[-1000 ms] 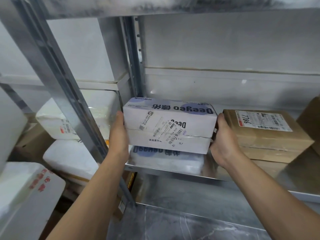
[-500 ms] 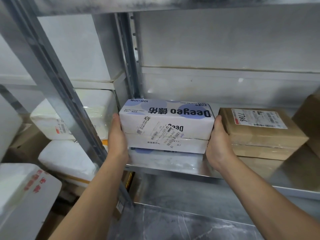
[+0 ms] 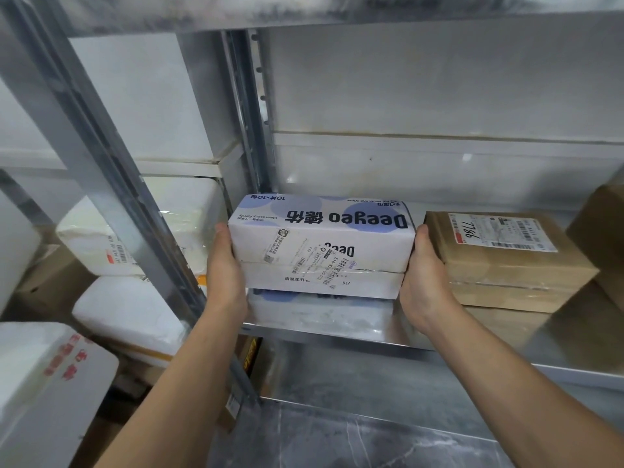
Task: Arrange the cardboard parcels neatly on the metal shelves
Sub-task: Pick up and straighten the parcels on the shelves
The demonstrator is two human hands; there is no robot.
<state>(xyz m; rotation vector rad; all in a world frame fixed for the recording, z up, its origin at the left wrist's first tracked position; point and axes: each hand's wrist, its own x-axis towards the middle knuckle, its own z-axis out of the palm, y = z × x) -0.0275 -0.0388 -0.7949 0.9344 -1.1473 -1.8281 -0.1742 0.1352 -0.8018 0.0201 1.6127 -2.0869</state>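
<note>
A white parcel printed "Deeyeo" (image 3: 320, 244), with shipping labels on its near face, sits at the left end of the metal shelf (image 3: 337, 332). My left hand (image 3: 224, 271) grips its left end and my right hand (image 3: 422, 282) grips its right end, fingers hidden behind the box. Just to its right lies a flat brown cardboard parcel (image 3: 506, 261) with a white label marked 7786, a narrow gap between them.
Another brown box (image 3: 604, 238) stands at the far right of the shelf. A slanted steel upright (image 3: 111, 184) crosses the left. White foam boxes (image 3: 141, 231) are stacked behind it. A lower shelf (image 3: 337, 437) lies below my arms.
Both hands have slid the white parcel deeper onto the shelf and settled it lower; the brown parcel stays where it was.
</note>
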